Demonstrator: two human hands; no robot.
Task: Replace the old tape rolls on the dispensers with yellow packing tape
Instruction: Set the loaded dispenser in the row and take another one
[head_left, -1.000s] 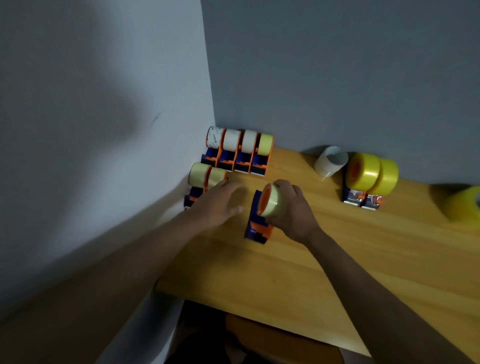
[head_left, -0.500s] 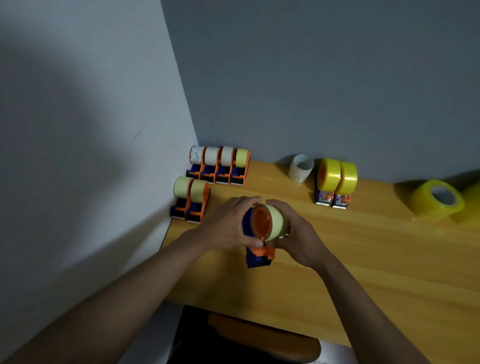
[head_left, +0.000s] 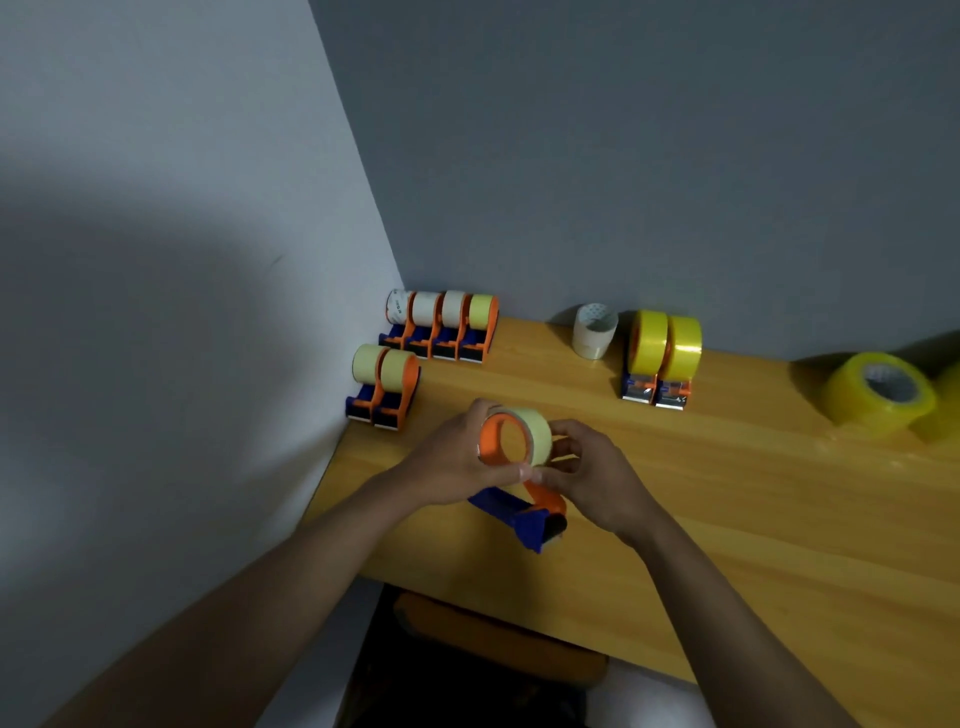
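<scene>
Left hand (head_left: 452, 462) grips the dispenser (head_left: 519, 499), right hand (head_left: 587, 473) seems to pinch its pale roll (head_left: 535, 434), so a hard yank could knock it onto the desk (head_left: 727, 519).

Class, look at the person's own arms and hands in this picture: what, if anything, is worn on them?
Nothing is worn that shows. Both forearms are bare as far as the picture's lower edge, with no sleeve in view. The left hand and the right hand have no gloves, and no ring, watch or wristband can be made out in the dim light.
</scene>
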